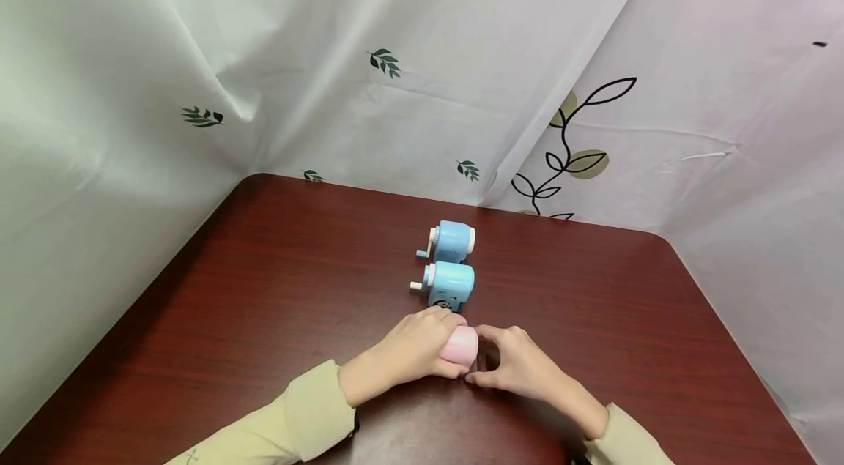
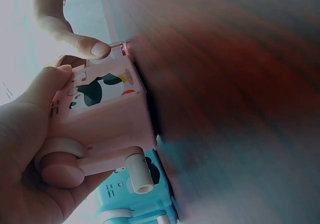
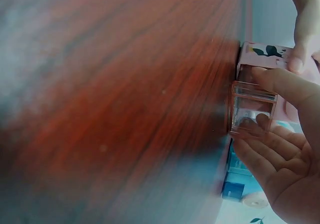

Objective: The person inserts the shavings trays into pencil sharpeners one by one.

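Note:
A pink hand-crank pencil sharpener [image 1: 461,346] with a printed panda-like picture stands upright on the table. My left hand [image 1: 415,348] grips its body from the left, the crank facing that palm in the left wrist view. A clear drawer [image 3: 253,111] sticks out of the sharpener's right end. My right hand [image 1: 524,366] pinches this drawer between thumb and fingers, as the right wrist view shows. How much of the drawer is still inside the body is hidden.
Just beyond the hands stands a turquoise crank sharpener [image 1: 453,280], with a blue one [image 1: 453,239] behind it; both cranks point left. The dark red-brown table [image 1: 264,289] has rounded far corners. White curtains [image 1: 316,25] with leaf prints surround it.

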`<state>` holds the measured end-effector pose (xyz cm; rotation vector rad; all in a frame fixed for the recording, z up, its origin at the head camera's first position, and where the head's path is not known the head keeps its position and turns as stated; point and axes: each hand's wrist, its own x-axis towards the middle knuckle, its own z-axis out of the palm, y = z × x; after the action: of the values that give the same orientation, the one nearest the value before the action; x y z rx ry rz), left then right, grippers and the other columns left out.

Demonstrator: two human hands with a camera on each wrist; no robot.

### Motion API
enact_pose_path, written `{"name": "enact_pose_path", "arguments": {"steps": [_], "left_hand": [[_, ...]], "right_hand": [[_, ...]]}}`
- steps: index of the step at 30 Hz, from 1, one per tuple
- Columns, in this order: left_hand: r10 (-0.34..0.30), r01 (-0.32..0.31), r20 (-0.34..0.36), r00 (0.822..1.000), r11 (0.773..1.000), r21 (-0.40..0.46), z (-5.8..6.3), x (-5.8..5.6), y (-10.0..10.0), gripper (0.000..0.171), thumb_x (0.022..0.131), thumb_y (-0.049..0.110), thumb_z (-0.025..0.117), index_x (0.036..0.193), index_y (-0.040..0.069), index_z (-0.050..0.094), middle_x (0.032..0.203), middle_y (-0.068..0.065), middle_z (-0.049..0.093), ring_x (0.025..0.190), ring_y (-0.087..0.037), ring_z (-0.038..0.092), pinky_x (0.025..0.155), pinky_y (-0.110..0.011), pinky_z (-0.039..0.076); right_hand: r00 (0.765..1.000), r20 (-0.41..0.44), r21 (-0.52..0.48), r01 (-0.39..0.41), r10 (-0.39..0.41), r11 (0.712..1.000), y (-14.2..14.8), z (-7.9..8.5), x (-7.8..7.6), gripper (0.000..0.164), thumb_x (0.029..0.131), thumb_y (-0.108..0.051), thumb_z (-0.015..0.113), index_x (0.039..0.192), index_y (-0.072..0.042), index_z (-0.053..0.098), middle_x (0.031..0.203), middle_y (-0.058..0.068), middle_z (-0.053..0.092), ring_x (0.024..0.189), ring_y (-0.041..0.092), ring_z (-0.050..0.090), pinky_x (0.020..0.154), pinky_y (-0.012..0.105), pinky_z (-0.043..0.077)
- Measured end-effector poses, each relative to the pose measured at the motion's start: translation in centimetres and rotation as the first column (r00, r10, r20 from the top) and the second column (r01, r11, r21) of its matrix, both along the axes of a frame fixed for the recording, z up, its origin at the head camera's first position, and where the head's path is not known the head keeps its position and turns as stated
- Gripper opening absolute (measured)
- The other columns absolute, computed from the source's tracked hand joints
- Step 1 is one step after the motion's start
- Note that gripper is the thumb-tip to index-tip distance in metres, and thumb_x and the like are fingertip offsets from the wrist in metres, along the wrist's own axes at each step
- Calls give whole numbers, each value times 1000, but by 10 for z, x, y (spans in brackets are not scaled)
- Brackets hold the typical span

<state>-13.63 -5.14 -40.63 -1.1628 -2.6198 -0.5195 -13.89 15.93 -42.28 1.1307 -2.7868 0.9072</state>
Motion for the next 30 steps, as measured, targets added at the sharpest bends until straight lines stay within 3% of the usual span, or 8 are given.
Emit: {"name": "enact_pose_path", "arguments": {"steps": [14, 22, 30], "left_hand": [[-2, 2, -7, 1000, 1000, 9, 0, 0, 0, 51, 69, 43, 71, 105, 9, 58, 93, 0, 60, 84, -12, 53, 68, -25, 48], [8, -8, 8, 1000, 1000, 1, 1, 1, -1, 52, 70, 44, 71, 106, 9, 58, 93, 0, 60, 85, -12, 53, 68, -25, 48], [11, -11, 0, 1000, 1000, 14, 0, 1, 0, 52, 69, 44, 72, 105, 9, 58, 92, 0, 60, 84, -11, 53, 67, -25, 48]], "right_hand": [[998, -55, 5, 7, -6, 1000, -1, -3, -2, 43, 63, -37, 80, 98, -21, 59, 65, -11, 54, 55, 4, 50, 52, 11, 38], [998, -60, 0, 14, -14, 1000, 2, 2, -2, 55, 62, -48, 79, 104, -18, 62, 84, -14, 62, 70, 3, 55, 64, 23, 48], [999, -39, 0, -2, 2, 1000, 4, 2, -3, 46, 63, -41, 80, 99, -18, 62, 89, -11, 67, 75, 1, 58, 65, 21, 48]]}}
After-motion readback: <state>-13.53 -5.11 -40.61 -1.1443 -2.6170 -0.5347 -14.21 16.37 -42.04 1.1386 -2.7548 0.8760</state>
